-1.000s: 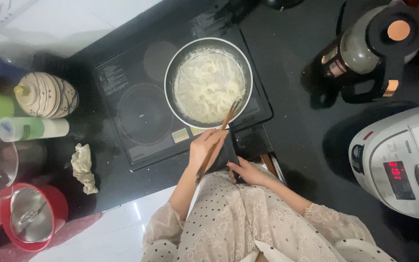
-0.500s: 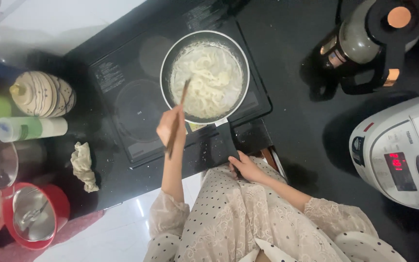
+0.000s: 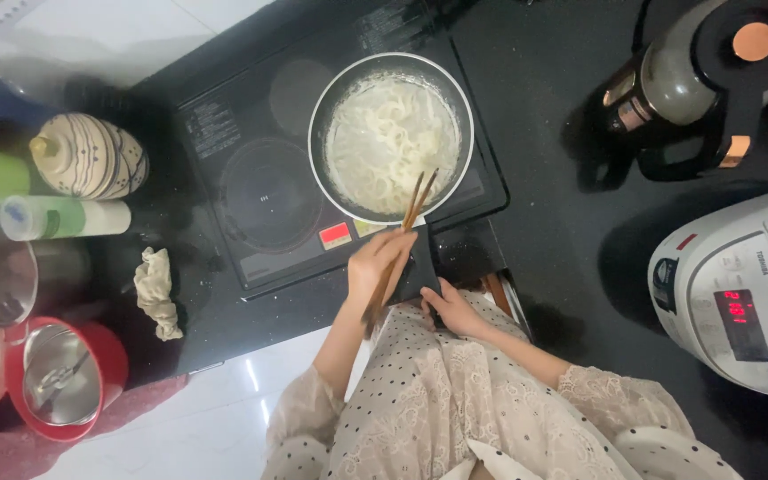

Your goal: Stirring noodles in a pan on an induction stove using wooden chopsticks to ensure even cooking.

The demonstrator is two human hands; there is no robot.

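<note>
**Stirring noodles, handle braced**

Right hand [image 3: 452,309] wrapped round the black pan handle [image 3: 415,271]. Left hand [image 3: 377,264] pinches wooden chopsticks [image 3: 404,222], tips in the noodles [image 3: 390,147] in the frying pan [image 3: 390,133] on the hob [image 3: 251,178]. Risk: loose handle grip, pan tips, hot spill.

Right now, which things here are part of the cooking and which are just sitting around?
In use: pan of noodles; chopsticks in the left hand; pan handle under the right hand; cooktop.

Lying about: kettle; rice cooker; crumpled cloth; striped jar; red pot.
</note>
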